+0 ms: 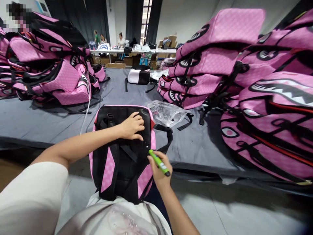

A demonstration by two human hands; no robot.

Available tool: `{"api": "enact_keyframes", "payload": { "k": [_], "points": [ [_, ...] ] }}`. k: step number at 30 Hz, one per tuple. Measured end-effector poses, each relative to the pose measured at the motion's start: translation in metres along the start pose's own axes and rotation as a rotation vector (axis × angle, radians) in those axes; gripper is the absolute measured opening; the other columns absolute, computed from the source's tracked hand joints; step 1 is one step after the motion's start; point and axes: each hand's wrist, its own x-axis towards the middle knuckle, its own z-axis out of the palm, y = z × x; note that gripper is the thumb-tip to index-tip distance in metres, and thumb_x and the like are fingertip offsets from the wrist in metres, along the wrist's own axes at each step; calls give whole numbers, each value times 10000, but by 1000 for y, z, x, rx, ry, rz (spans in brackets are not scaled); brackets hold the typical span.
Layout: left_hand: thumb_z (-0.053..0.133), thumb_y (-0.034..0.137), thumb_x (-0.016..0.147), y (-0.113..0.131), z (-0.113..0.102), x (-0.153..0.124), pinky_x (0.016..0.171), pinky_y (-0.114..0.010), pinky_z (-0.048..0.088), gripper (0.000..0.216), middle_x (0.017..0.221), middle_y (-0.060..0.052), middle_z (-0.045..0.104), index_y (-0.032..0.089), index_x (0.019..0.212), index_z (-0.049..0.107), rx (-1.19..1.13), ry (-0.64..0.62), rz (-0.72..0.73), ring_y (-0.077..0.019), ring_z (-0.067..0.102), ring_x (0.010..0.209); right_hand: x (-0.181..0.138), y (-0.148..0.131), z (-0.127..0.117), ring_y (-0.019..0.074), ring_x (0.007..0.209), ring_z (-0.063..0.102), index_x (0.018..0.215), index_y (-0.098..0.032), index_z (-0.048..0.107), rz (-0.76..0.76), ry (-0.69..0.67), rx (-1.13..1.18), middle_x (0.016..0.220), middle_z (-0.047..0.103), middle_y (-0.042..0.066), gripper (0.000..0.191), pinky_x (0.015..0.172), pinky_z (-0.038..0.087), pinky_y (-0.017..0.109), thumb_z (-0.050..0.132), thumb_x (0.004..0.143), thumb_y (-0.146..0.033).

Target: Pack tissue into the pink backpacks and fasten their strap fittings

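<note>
A pink and black backpack (122,156) lies back-side up, partly on the grey table edge and partly against my body. My left hand (132,125) presses flat on its black back panel, fingers slightly curled. My right hand (160,169) grips a green marker pen (158,161), whose tip points at the backpack's right edge. A black shoulder strap (166,137) loops out to the right of the bag.
Stacks of pink shark-mouth backpacks stand at the left (49,71) and right (256,98). A crumpled clear plastic bag (166,112) lies behind the backpack. A black and white bag (139,76) sits farther back. Several people sit at a far table (114,50).
</note>
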Motion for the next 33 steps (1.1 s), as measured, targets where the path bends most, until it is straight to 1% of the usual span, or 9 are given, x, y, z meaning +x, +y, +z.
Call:
{"api": "enact_keyframes", "payload": {
  "k": [1, 3, 5, 9, 13, 15, 22, 29, 33],
  "points": [
    [619, 605, 841, 14, 3, -5, 1159, -581, 218, 454, 996, -94, 640, 175, 948, 718, -23, 8, -5, -294, 502, 1102, 9, -5, 1, 192, 690, 663, 946, -184, 644, 95, 66, 24, 826, 695, 53, 246, 657, 540, 320, 666, 868, -417],
    [675, 551, 820, 37, 10, -12, 1167, -624, 186, 407, 981, -94, 643, 170, 961, 706, -32, 17, -47, -309, 491, 1132, 28, -13, 7, 162, 564, 611, 890, -174, 605, 234, 133, 97, 719, 650, 20, 313, 547, 513, 283, 637, 867, -485],
    [729, 485, 794, 51, 15, -17, 1168, -646, 187, 372, 985, -101, 643, 156, 965, 691, -23, 12, -103, -319, 484, 1155, 42, -15, 16, 137, 493, 558, 861, -173, 577, 266, 160, 140, 665, 617, -1, 338, 476, 470, 256, 605, 874, -510],
    [710, 423, 830, 57, 27, -26, 1189, -631, 192, 285, 1005, -88, 649, 163, 937, 667, -101, 71, -128, -297, 495, 1168, 49, -9, 27, 146, 554, 590, 812, -170, 593, 107, 161, 39, 690, 641, 23, 309, 532, 488, 264, 588, 874, -473],
    [638, 398, 891, 56, 35, -33, 1201, -640, 163, 215, 1019, -74, 660, 184, 908, 659, -158, 151, -81, -276, 506, 1173, 40, -1, 28, 145, 510, 577, 767, -169, 585, 169, 221, 0, 608, 612, 6, 337, 540, 488, 270, 587, 892, -482],
    [618, 377, 907, 57, 37, -34, 1202, -636, 175, 201, 1015, -71, 664, 180, 897, 656, -154, 169, -69, -271, 511, 1173, 37, -1, 30, 147, 521, 584, 775, -164, 593, 174, 217, -18, 623, 619, 10, 340, 554, 490, 273, 599, 891, -483],
    [608, 345, 914, 57, 40, -35, 1206, -633, 199, 167, 1020, -64, 666, 188, 886, 659, -174, 152, -86, -265, 516, 1192, 39, -3, 38, 150, 567, 602, 780, -169, 619, 21, 157, -225, 689, 639, 30, 337, 580, 494, 277, 591, 900, -483],
    [623, 337, 904, 58, 47, -37, 1216, -609, 219, 163, 990, -58, 656, 178, 879, 646, -108, 215, -80, -258, 513, 1192, 39, 0, 37, 158, 574, 604, 784, -168, 619, -49, 137, -394, 687, 637, 43, 391, 594, 484, 284, 553, 924, -527],
    [654, 315, 880, 59, 49, -37, 1207, -609, 249, 139, 974, -52, 655, 178, 862, 641, -82, 239, -81, -253, 521, 1181, 39, -3, 40, 154, 559, 604, 763, -171, 621, -65, 159, -475, 679, 644, 42, 428, 572, 471, 275, 512, 941, -545]
  ]
}}
